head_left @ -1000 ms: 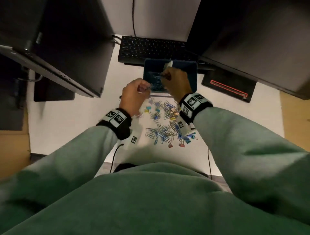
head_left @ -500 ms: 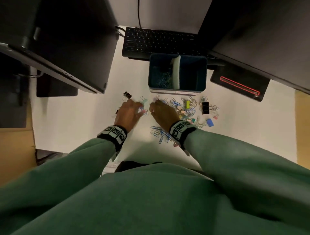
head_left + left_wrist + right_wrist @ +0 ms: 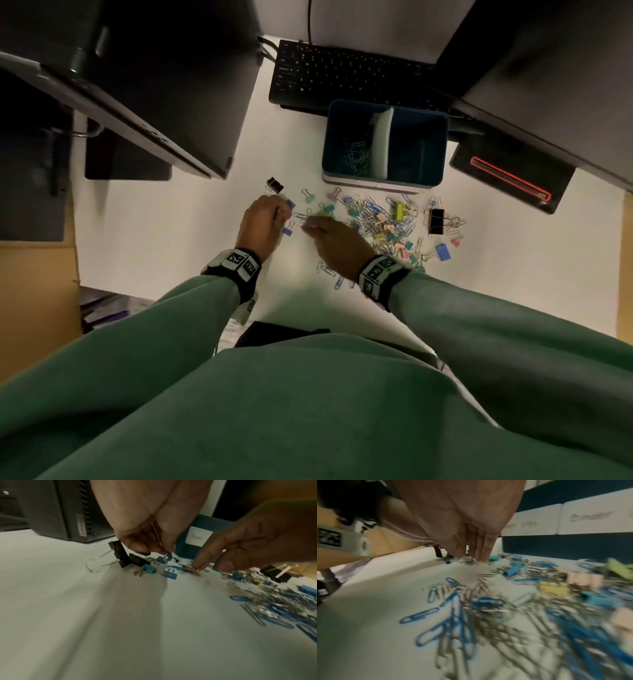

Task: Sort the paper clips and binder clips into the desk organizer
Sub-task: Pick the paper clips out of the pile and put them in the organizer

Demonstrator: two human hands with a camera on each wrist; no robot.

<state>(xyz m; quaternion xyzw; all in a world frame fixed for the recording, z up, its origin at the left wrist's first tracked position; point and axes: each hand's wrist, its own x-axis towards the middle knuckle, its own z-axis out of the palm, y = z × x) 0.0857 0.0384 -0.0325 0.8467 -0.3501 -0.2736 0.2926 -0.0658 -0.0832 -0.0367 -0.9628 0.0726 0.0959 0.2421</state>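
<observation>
Grasping hands: left hand point(image 3: 145, 520) pinches the wire handle of a small blue binder clip point(image 3: 167, 557) between thumb and fingertip. Right hand point(image 3: 257, 540) has fairly straight fingers, tips touching a pink binder clip point(image 3: 188, 568); no closed pinch shows.
Hands, relation: close together but apart, both low over the tabletop point(image 3: 171, 222) at the left edge of the scatter.
Change: a second ago both hands were raised at the desk organizer's left compartment; half a second ago they were already down among the clips, where they now make contact.
Meaning for task: one delivery appears finished and a fresh pick-up is starting, this time of binder clips.
Task's things: mixed pile of paper clips and binder clips point(image 3: 383, 222) lies just in front of the desk organizer point(image 3: 411, 183). One large black binder clip point(image 3: 436, 221) sits at its right, another black binder clip point(image 3: 275, 185) just beyond the left hand.
Organizer contents: left compartment holds paper clips point(image 3: 354, 157); most of the pile looks unsorted.
Surroundings: keyboard point(image 3: 352, 75) behind the organizer, dark monitors on either side.
Hidden or unclear: right compartment is too dark to show its contents. The organizer's labels are blurred in the right wrist view. The right hand covers part of the pile from above.
</observation>
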